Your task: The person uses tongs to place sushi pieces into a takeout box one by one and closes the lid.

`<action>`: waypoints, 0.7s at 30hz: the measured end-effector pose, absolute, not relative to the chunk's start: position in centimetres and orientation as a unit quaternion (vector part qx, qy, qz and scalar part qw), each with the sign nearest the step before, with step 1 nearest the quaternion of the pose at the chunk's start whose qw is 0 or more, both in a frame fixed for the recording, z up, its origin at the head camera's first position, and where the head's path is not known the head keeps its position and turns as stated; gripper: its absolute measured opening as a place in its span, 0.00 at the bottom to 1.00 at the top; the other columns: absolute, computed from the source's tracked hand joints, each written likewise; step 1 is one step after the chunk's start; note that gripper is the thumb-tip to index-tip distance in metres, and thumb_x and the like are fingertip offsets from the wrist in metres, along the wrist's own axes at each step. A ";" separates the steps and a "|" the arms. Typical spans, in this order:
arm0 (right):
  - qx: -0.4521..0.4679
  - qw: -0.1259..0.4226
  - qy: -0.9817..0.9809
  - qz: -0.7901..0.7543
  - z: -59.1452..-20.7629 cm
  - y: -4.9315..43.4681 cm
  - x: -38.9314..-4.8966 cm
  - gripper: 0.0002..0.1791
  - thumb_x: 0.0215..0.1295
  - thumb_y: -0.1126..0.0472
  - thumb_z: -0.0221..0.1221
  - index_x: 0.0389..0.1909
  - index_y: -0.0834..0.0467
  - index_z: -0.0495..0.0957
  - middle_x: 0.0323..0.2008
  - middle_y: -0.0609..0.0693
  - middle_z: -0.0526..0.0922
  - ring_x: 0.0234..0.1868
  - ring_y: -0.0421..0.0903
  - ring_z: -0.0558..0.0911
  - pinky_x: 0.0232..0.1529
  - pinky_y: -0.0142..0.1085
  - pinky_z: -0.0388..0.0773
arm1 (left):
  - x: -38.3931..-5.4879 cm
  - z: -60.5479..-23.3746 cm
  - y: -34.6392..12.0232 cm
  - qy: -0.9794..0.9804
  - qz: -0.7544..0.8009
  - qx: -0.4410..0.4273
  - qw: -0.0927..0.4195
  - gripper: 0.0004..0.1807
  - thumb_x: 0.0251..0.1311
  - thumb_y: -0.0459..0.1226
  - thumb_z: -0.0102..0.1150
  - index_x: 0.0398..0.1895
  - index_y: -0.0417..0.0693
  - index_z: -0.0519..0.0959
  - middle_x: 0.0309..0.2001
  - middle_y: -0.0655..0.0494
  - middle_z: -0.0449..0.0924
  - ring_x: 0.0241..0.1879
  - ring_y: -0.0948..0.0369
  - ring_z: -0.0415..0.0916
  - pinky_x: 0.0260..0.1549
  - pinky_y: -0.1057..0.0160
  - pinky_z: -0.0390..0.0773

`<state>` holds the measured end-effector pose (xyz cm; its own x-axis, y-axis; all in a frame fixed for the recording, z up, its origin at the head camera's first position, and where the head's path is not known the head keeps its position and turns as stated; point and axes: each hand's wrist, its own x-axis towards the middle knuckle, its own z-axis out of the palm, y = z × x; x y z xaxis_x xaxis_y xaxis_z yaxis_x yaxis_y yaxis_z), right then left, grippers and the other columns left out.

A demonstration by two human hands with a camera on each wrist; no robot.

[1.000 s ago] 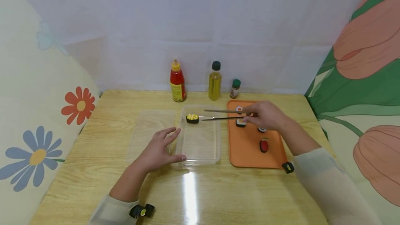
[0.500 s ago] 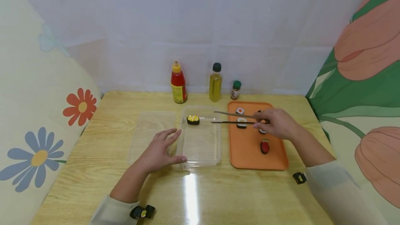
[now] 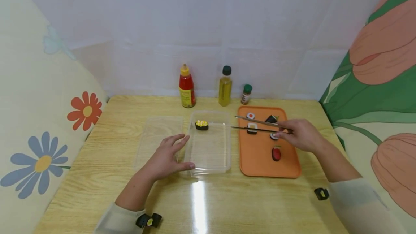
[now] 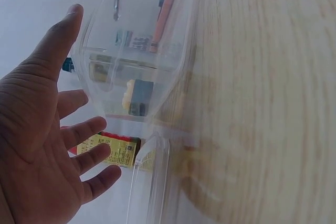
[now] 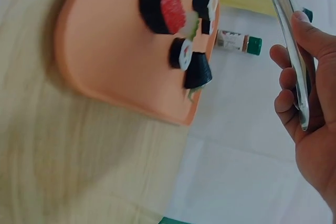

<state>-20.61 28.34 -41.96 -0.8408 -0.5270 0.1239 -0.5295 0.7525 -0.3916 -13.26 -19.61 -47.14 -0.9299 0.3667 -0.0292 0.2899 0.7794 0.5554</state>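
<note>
My right hand (image 3: 299, 134) grips a pair of metal tongs (image 5: 290, 40) above the orange tray (image 3: 269, 167). The tongs' two arms stand apart with nothing between them, tips pointing left past the tray's edge. Under and around them on the tray lie sushi pieces: a roll with an orange centre (image 3: 250, 115), a square-filled roll (image 3: 252, 128), a dark cone-shaped piece (image 3: 271, 119), a small round roll (image 5: 181, 53) and a red-topped piece (image 3: 276, 153). My left hand (image 3: 167, 158), fingers spread, is at the left side of a clear plastic container (image 3: 208, 154). Inside it sits a yellow-topped sushi piece (image 3: 202, 125).
A clear lid (image 3: 152, 129) lies left of the container, partly behind my left hand. Along the back stand a red sauce bottle (image 3: 186, 89), an oil bottle (image 3: 225, 87) and a small green-capped jar (image 3: 246, 95). A white sheet (image 3: 169, 28) hangs behind the table.
My right hand has drawn the tongs rightward and slightly nearer, away from the yellow-topped sushi, which stays in the container. My left hand stays put.
</note>
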 end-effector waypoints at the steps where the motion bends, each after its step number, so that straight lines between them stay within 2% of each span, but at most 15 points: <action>1: 0.280 0.002 -0.937 0.210 -42.1 28.6 -20.5 0.19 0.70 0.54 0.68 0.56 0.60 0.86 0.38 0.47 0.88 0.23 0.37 0.73 0.24 0.35 0.71 | -13.3 -47.2 -19.6 0.941 0.283 0.175 0.068 0.61 0.50 0.71 0.69 0.82 0.51 0.59 0.80 0.46 0.57 0.77 0.38 0.50 0.67 0.30 0.61; 8: 0.265 0.005 -0.941 0.210 -42.8 30.0 -19.9 0.21 0.70 0.54 0.68 0.57 0.63 0.85 0.39 0.49 0.89 0.27 0.37 0.77 0.27 0.36 0.74 | -13.3 -47.2 -19.6 0.941 0.280 0.175 0.068 0.61 0.50 0.71 0.69 0.82 0.51 0.60 0.80 0.46 0.57 0.77 0.38 0.50 0.67 0.30 0.61; 15: 0.264 0.010 -0.941 0.212 -43.6 31.2 -19.4 0.21 0.70 0.56 0.68 0.56 0.66 0.85 0.38 0.48 0.89 0.27 0.35 0.77 0.27 0.34 0.74 | -13.3 -47.0 -19.5 0.942 0.281 0.173 0.071 0.61 0.50 0.70 0.70 0.82 0.51 0.60 0.79 0.46 0.56 0.77 0.38 0.50 0.67 0.30 0.61; 21: 0.266 0.023 -0.939 0.218 -44.2 31.9 -19.1 0.22 0.67 0.59 0.70 0.56 0.68 0.84 0.38 0.51 0.90 0.31 0.40 0.83 0.27 0.34 0.76 | -13.2 -47.0 -19.6 0.941 0.282 0.171 0.071 0.61 0.50 0.70 0.70 0.82 0.51 0.59 0.79 0.46 0.57 0.77 0.38 0.50 0.67 0.30 0.61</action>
